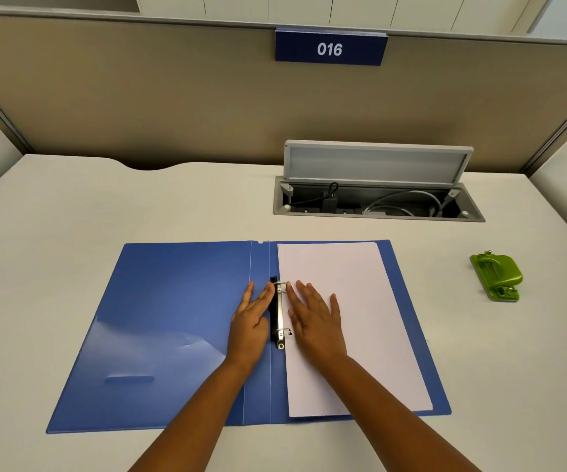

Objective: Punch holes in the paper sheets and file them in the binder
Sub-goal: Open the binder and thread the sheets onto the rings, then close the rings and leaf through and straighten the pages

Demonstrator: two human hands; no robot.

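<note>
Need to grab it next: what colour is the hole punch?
Green; the hole punch shows in the head view, right of the binder.

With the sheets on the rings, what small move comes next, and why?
Probably swing the left cover shut: the paper sheets lie threaded on the ring mechanism, both hands rest flat beside it, and the hole punch sits aside.

One open blue binder (173,321) at frame centre, one stack of white paper sheets (370,321), one green hole punch (496,275) at right, two hands (251,321).
</note>
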